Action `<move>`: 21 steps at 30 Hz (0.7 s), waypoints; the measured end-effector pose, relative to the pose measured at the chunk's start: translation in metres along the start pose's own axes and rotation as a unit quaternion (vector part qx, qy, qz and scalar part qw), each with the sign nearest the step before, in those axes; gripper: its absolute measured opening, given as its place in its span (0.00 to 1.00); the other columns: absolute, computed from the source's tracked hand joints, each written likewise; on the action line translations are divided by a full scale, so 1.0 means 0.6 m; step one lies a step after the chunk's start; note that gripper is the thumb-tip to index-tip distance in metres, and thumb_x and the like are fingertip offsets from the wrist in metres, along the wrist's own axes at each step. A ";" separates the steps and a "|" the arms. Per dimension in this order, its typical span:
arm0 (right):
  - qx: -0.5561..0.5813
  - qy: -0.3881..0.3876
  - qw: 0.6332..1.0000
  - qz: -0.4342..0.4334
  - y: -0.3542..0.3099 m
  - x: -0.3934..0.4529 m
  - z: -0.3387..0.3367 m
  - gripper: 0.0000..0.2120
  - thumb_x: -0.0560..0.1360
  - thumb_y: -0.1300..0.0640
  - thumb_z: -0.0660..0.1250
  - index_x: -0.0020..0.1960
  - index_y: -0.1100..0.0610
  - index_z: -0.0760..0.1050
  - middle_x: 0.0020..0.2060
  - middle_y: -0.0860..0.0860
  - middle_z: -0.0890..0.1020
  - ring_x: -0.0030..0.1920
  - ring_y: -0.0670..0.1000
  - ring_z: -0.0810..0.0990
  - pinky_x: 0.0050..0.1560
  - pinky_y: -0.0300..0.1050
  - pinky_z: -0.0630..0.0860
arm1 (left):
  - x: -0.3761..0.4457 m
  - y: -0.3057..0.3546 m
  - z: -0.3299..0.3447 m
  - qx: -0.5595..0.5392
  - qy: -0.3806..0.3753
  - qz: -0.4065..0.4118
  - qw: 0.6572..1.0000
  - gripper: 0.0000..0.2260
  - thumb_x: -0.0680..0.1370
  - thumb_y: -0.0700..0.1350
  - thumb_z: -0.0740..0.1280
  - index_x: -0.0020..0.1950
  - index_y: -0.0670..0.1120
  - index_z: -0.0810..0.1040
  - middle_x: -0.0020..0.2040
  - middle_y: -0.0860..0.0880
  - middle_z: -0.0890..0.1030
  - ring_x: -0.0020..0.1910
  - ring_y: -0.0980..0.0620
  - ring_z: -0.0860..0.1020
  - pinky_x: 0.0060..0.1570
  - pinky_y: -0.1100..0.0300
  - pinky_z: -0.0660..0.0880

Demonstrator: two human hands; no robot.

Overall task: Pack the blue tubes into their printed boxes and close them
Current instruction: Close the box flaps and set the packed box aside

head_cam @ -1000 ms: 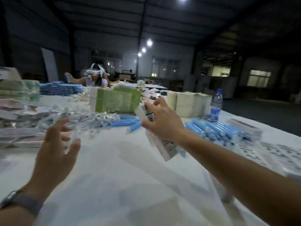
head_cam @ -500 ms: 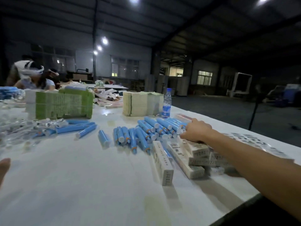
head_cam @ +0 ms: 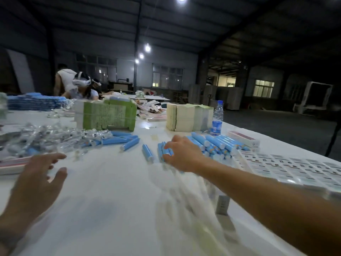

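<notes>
Leftmost: left hand (head_cam: 35, 179), fingers spread and loose, holding nothing, above the white table (head_cam: 110, 209). Behind it, a heap of clear wrappers (head_cam: 46, 139); then a green-sided stack of flat boxes (head_cam: 107, 115). Centre: a lone blue tube (head_cam: 147, 153) lying flat. Next, right hand (head_cam: 183, 154), fingers curled onto blue tubes (head_cam: 212, 143) at the pile's near-left edge; whether it has actually gripped one cannot be told. Farther right: water bottle (head_cam: 217, 118), printed box (head_cam: 243, 138), label sheets (head_cam: 295, 166).
</notes>
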State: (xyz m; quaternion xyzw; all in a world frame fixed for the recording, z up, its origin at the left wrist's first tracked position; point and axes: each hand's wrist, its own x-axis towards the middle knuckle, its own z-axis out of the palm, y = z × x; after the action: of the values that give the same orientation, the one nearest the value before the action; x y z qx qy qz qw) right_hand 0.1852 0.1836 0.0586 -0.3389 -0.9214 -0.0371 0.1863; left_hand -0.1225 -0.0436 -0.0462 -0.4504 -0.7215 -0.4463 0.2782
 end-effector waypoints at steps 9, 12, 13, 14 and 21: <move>0.197 -0.010 0.971 -0.136 -0.382 0.089 0.151 0.17 0.79 0.48 0.60 0.67 0.49 0.73 0.66 0.53 0.73 0.67 0.57 0.66 0.64 0.54 0.67 | 0.005 0.040 -0.034 0.000 -0.003 -0.122 0.993 0.11 0.72 0.30 0.68 0.47 0.44 0.81 0.47 0.46 0.81 0.49 0.42 0.79 0.53 0.52 0.74; 0.131 0.025 0.972 -0.191 -0.440 0.082 0.196 0.19 0.79 0.49 0.58 0.68 0.51 0.70 0.63 0.52 0.73 0.65 0.58 0.67 0.60 0.53 0.66 | 0.008 0.018 -0.047 0.034 0.003 -0.159 0.987 0.12 0.72 0.32 0.66 0.46 0.49 0.79 0.49 0.49 0.81 0.53 0.45 0.77 0.54 0.57 0.71; 0.106 0.038 0.971 -0.211 -0.446 0.080 0.210 0.19 0.78 0.49 0.58 0.69 0.51 0.69 0.62 0.52 0.73 0.64 0.58 0.67 0.59 0.53 0.66 | 0.010 0.014 -0.052 0.047 0.006 -0.171 0.984 0.13 0.73 0.32 0.65 0.47 0.50 0.79 0.50 0.49 0.81 0.54 0.45 0.76 0.54 0.58 0.70; 0.096 0.046 0.970 -0.217 -0.449 0.082 0.218 0.20 0.78 0.49 0.58 0.69 0.52 0.68 0.62 0.52 0.73 0.64 0.58 0.67 0.58 0.53 0.66 | 0.013 0.011 -0.058 0.061 0.011 -0.181 0.982 0.13 0.73 0.33 0.64 0.48 0.49 0.79 0.53 0.49 0.81 0.56 0.46 0.76 0.55 0.58 0.71; 0.112 0.029 0.971 -0.211 -0.466 0.087 0.227 0.19 0.79 0.50 0.54 0.67 0.53 0.69 0.62 0.53 0.74 0.62 0.57 0.67 0.58 0.54 0.66 | 0.032 -0.062 -0.137 0.325 -0.075 -0.230 0.914 0.25 0.72 0.35 0.63 0.67 0.54 0.73 0.66 0.49 0.75 0.67 0.43 0.68 0.65 0.48 0.68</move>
State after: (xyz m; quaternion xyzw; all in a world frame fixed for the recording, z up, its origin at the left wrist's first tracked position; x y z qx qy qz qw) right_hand -0.0733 0.0271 -0.0327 -0.1129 -0.9646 0.0185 0.2378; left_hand -0.1640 -0.1166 -0.0089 -0.1883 -0.9294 -0.2034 0.2438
